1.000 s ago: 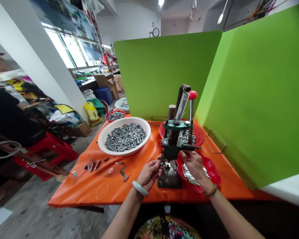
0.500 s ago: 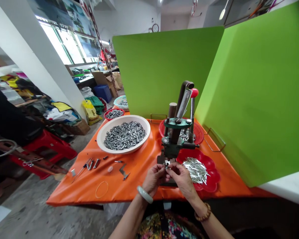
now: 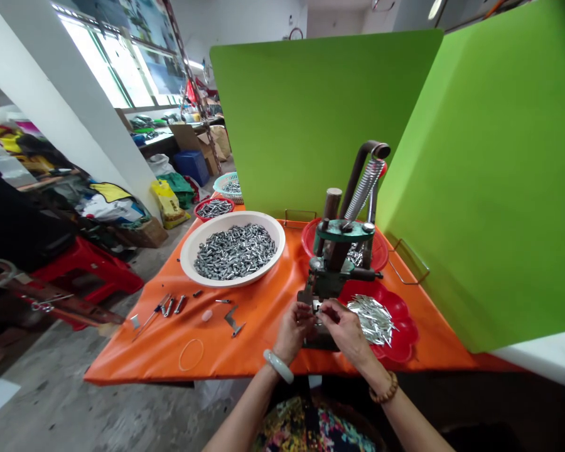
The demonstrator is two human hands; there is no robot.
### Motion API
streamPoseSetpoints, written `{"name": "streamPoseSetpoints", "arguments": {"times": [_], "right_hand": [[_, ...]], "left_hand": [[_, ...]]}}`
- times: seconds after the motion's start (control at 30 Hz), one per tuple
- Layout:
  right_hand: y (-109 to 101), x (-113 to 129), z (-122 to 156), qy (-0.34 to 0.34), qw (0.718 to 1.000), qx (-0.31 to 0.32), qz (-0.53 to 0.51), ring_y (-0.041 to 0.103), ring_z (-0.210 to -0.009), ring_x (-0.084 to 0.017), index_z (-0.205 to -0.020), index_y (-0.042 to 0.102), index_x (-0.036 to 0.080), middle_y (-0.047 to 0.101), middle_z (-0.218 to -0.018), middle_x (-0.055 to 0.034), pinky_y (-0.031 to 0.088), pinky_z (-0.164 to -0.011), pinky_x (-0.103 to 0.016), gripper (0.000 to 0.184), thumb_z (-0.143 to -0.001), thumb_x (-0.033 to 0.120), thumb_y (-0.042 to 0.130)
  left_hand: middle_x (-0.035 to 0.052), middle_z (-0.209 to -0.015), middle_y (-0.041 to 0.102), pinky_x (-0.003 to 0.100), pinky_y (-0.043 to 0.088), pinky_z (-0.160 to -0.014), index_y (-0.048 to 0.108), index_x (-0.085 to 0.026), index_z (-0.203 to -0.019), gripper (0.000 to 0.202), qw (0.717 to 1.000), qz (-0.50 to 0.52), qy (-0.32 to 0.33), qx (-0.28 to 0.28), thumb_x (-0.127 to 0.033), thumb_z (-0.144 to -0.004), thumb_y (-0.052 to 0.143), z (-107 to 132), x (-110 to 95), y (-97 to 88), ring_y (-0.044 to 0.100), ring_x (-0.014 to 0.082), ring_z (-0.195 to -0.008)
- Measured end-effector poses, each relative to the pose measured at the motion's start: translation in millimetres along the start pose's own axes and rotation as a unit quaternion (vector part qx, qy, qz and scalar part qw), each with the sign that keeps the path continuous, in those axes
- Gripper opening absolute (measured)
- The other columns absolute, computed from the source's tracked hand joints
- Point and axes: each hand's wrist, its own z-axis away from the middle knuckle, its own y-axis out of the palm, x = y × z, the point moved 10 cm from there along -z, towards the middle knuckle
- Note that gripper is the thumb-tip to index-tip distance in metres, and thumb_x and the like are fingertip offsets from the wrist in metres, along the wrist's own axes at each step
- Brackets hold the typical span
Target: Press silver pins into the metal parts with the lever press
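Both of my hands meet at the base of a green hand press [image 3: 343, 233] with a coil spring and a lever. My left hand [image 3: 292, 331], a pale bangle on its wrist, is closed in a pinch at the press's front. Close beside it, my right hand [image 3: 346, 333] pinches with thumb and forefinger, a beaded bracelet on its wrist. Whatever lies between the fingertips is too small to make out. A red scalloped dish [image 3: 407, 336] of thin shiny metal pins [image 3: 371, 319] stands just right of my right hand.
On the orange tablecloth [image 3: 136, 358], a white basin [image 3: 188, 267] holds many short metal sleeves. A red basket [image 3: 381, 254] stands behind the press. Loose tools [image 3: 169, 306], a bent metal piece [image 3: 230, 321] and a rubber band [image 3: 191, 355] lie left. Green panels [image 3: 320, 125] border the back and right.
The camera view has shifted slightly, so the press appears a little further right. My fingertips have drawn slightly apart at the press's front; both hands remain pinched.
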Motion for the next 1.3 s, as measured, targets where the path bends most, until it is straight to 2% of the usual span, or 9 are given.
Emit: {"name": "streamPoseSetpoints", "arguments": {"times": [0.17, 0.33, 0.43, 0.53, 0.67, 0.77, 0.83, 1.03, 1.3], "right_hand": [[-0.3, -12.0, -7.4, -0.030, 0.997, -0.018, 0.064, 0.054, -0.071, -0.012, -0.082, 0.055, 0.018, 0.058, -0.079, -0.0019, 0.043, -0.067, -0.023, 0.012, -0.077, 0.027, 0.050], [2.1, -12.6, -13.1, -0.077, 0.988, -0.039, 0.128, 0.054, -0.073, -0.015, -0.078, 0.056, 0.017, 0.057, -0.078, -0.0036, 0.042, -0.068, -0.026, 0.010, -0.077, 0.019, 0.047], [2.6, -16.4, -16.0, -0.067, 0.986, -0.055, 0.140, 0.053, -0.069, -0.014, -0.074, 0.057, 0.016, 0.057, -0.075, -0.0040, 0.041, -0.065, -0.026, 0.009, -0.076, 0.021, 0.049], [1.6, -20.0, -18.6, -0.049, 0.991, -0.034, 0.122, 0.051, -0.063, -0.012, -0.076, 0.057, 0.016, 0.056, -0.072, -0.0026, 0.041, -0.061, -0.023, 0.011, -0.075, 0.025, 0.050], [-28.1, -26.1, -22.5, -0.050, 0.984, -0.016, 0.168, 0.053, -0.069, -0.012, -0.081, 0.056, 0.017, 0.058, -0.076, -0.0015, 0.040, -0.067, -0.022, 0.014, -0.078, 0.027, 0.046], [-64.6, -46.3, -26.9, -0.023, 0.960, -0.030, 0.278, 0.052, -0.072, -0.012, -0.075, 0.056, 0.016, 0.057, -0.075, -0.0031, 0.038, -0.069, -0.022, 0.017, -0.080, 0.022, 0.041], [-77.4, -61.9, -29.5, -0.002, 0.948, -0.021, 0.318, 0.051, -0.068, -0.012, -0.072, 0.056, 0.015, 0.056, -0.072, -0.0035, 0.037, -0.064, -0.022, 0.016, -0.079, 0.019, 0.042], [-59.2, -70.4, -29.9, -0.026, 0.937, 0.027, 0.348, 0.049, -0.070, -0.011, -0.076, 0.059, 0.017, 0.054, -0.078, -0.0026, 0.034, -0.065, -0.021, 0.010, -0.076, 0.017, 0.048], [-53.3, -72.3, -26.3, -0.028, 0.928, 0.030, 0.370, 0.046, -0.070, -0.013, -0.079, 0.053, 0.013, 0.052, -0.079, -0.0065, 0.032, -0.065, -0.023, 0.019, -0.083, 0.013, 0.034]], "left_hand": [[-0.0006, -0.083, 0.056, 0.016, 0.037, -0.054, 0.052, -0.018, -0.091, 0.033, 0.975, -0.191, 0.081, -0.085, -0.021, -0.060, 0.062, -14.6, -7.6, -19.7, 0.045, 0.0028, -0.055], [-0.0010, -0.077, 0.057, 0.019, 0.037, -0.062, 0.058, -0.022, -0.094, 0.036, 0.944, -0.293, 0.129, -0.082, -0.015, -0.059, 0.061, -30.1, -8.9, -12.8, 0.045, 0.0060, -0.060], [0.0009, -0.077, 0.058, 0.021, 0.038, -0.068, 0.060, -0.021, -0.091, 0.032, 0.937, -0.303, 0.159, -0.069, -0.010, -0.061, 0.057, -35.6, -13.4, -6.4, 0.047, 0.0088, -0.066], [0.0026, -0.079, 0.059, 0.023, 0.039, -0.072, 0.061, -0.021, -0.088, 0.028, 0.934, -0.308, 0.168, -0.062, -0.010, -0.063, 0.055, -39.6, -15.6, -4.0, 0.050, 0.0112, -0.071], [0.0034, -0.081, 0.059, 0.023, 0.039, -0.072, 0.060, -0.021, -0.087, 0.024, 0.932, -0.316, 0.168, -0.055, -0.021, -0.063, 0.061, -40.7, -15.3, -2.3, 0.052, 0.0128, -0.074], [0.0035, -0.082, 0.059, 0.024, 0.039, -0.071, 0.060, -0.020, -0.089, 0.025, 0.929, -0.326, 0.169, -0.053, -0.023, -0.064, 0.061, -39.0, -15.6, -0.2, 0.052, 0.0126, -0.074], [0.0034, -0.081, 0.059, 0.024, 0.039, -0.071, 0.060, -0.020, -0.089, 0.025, 0.930, -0.324, 0.165, -0.057, -0.022, -0.064, 0.061, -38.3, -15.8, -0.1, 0.052, 0.0127, -0.073], [0.0022, -0.076, 0.059, 0.023, 0.039, -0.070, 0.061, -0.020, -0.085, 0.023, 0.937, -0.306, 0.155, -0.067, -0.021, -0.062, 0.062, -38.2, -16.7, -1.1, 0.052, 0.0125, -0.071], [0.0025, -0.081, 0.060, 0.023, 0.039, -0.071, 0.060, -0.020, -0.088, 0.024, 0.929, -0.326, 0.166, -0.057, -0.019, -0.064, 0.060, -38.4, -15.8, 0.7, 0.053, 0.0124, -0.072]]}}
